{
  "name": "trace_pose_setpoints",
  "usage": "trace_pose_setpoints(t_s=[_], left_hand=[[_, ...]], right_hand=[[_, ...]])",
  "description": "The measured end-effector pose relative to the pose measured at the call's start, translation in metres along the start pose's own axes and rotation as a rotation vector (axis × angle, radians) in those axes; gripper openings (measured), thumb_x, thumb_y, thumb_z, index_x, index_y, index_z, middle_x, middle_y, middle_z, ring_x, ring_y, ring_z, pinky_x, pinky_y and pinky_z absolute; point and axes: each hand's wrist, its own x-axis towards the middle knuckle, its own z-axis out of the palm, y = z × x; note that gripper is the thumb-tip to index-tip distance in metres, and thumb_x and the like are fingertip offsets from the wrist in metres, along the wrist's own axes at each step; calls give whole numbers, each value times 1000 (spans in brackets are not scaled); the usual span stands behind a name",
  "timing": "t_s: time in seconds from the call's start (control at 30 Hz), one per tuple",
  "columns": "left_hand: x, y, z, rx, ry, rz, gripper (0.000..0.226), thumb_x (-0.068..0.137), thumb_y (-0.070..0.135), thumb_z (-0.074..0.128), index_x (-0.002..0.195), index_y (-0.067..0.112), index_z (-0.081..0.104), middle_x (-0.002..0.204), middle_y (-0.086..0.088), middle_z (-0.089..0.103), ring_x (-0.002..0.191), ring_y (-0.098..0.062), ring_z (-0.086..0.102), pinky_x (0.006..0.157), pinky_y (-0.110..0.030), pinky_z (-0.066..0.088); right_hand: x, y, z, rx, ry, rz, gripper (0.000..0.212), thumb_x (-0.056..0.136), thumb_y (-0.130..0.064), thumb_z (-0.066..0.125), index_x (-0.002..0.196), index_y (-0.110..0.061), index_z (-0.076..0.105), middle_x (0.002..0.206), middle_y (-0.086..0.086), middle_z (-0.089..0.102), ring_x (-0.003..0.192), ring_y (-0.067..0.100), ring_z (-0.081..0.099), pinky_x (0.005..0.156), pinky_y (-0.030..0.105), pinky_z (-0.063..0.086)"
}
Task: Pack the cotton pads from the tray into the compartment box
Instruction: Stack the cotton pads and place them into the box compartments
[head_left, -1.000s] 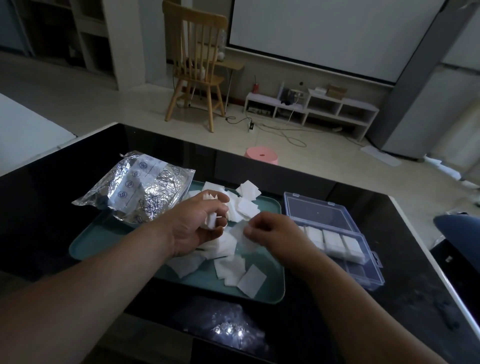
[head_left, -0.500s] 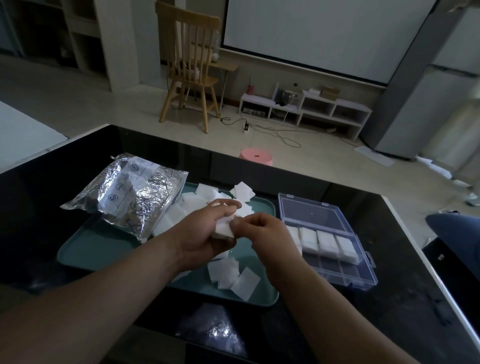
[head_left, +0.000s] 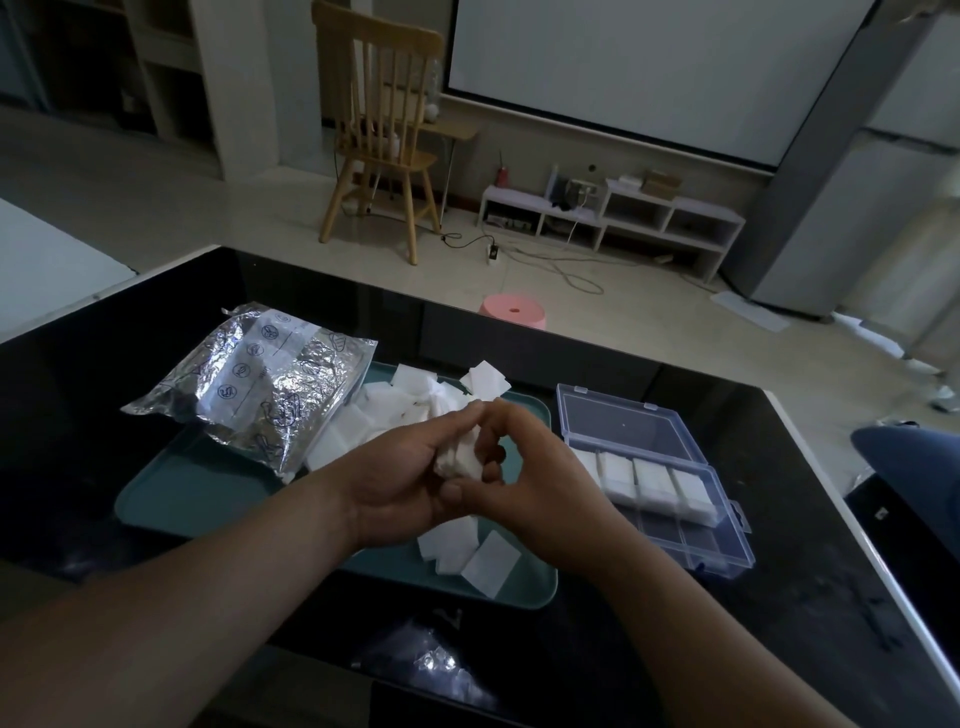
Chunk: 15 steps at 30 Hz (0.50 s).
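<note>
Several cotton pads (head_left: 460, 462) fill left hand (head_left: 395, 483), right hand (head_left: 545, 480) pinching them.

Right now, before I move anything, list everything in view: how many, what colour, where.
table: one, black, under everything.
tray: one, teal, middle of table.
loose cotton pads: many, white, scattered in tray.
foil bag: one, silver, over tray's far-left corner.
compartment box: one, clear, lid open, right of tray.
packed pads: four stacks, white, box's far row.
chair: one, light wood, floor beyond table.
stool: one, pink, floor just past table.
low shelf: one, white, by far wall.
screen: one, white, far wall.
pad stack: one, white, held between both hands.
left hand: one, grips pad stack above tray.
right hand: one, fingers curled on same stack.
</note>
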Motion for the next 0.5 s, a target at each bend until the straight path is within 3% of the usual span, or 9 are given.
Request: trace_pose_setpoints(t_s=[0.13, 0.2, 0.3, 0.43, 0.5], left_hand=[[1, -2, 5, 24, -33, -12, 45, 102, 44, 55, 129, 11, 67, 112, -12, 68, 97, -19, 67, 85, -30, 57], [0, -4, 6, 45, -38, -24, 45, 103, 48, 51, 119, 11, 72, 109, -13, 69, 95, -20, 68, 87, -31, 56], [1, -7, 10, 67, -11, -39, 45, 103, 49, 49, 96, 15, 78, 91, -7, 68, 79, -14, 67, 76, -28, 56], [3, -9, 12, 2, -28, -56, 52, 102, 53, 49, 121, 11, 73, 115, -14, 65, 100, -21, 63, 98, -35, 48], [6, -10, 12, -41, -32, -56, 49, 101, 50, 51, 124, 12, 72, 119, -13, 65, 100, -20, 62, 97, -33, 49]], right_hand=[[0, 0, 1, 34, -26, 3, 38, 80, -35, 86, 100, -28, 54, 112, -7, 61, 89, 7, 66, 79, 28, 60], [-1, -1, 0, 56, -36, 8, 38, 80, -30, 87, 98, -25, 53, 108, -4, 60, 80, 3, 65, 74, 23, 58], [-5, -3, -4, -9, -17, 2, 41, 78, -34, 87, 94, -27, 50, 105, -4, 62, 85, 10, 60, 74, 21, 52], [-10, -5, -8, 103, -19, 47, 41, 80, -23, 88, 100, -15, 54, 104, -4, 65, 85, 15, 67, 76, 28, 60], [-12, -4, -13, 117, -17, 56, 42, 80, -22, 89, 105, -13, 56, 98, -7, 65, 79, 9, 67, 75, 24, 59]])
